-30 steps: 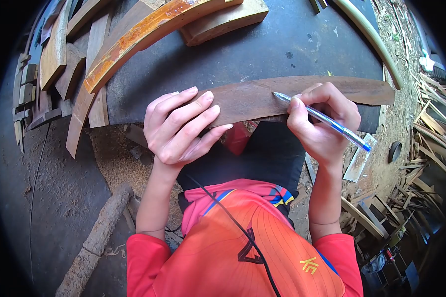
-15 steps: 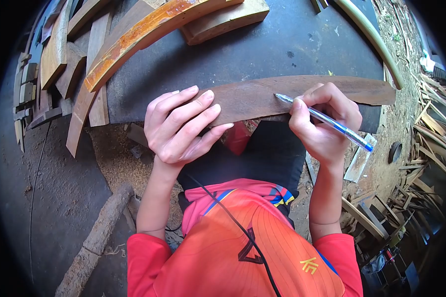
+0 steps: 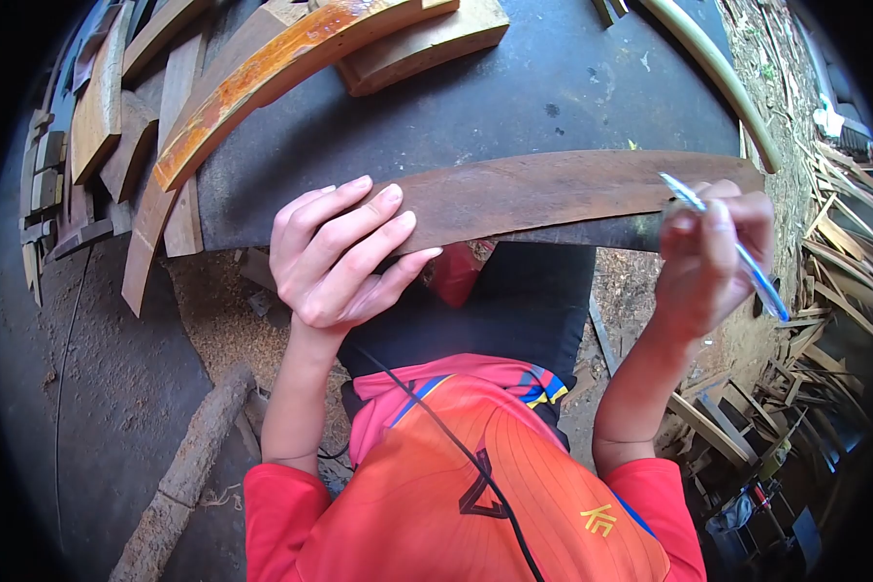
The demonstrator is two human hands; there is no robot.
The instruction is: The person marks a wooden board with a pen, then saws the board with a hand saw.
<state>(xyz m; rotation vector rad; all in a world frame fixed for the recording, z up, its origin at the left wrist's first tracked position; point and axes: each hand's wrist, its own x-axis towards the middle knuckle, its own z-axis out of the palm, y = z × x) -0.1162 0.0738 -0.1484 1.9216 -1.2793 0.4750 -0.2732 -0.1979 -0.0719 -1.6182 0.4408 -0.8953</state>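
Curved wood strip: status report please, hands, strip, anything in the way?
Left hand open, flat on curved wood strip, left end. Right hand grips blue pen at right end; tip contact blurred. Strip on dark table, nothing across it.

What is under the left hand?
The left hand lies flat on the curved wood strip on the dark table; its fingers hide the strip's left end. Right hand holds a pen.

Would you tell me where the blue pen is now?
Head view, right side: the blue pen is in the right hand, at the end of the curved wooden strip.
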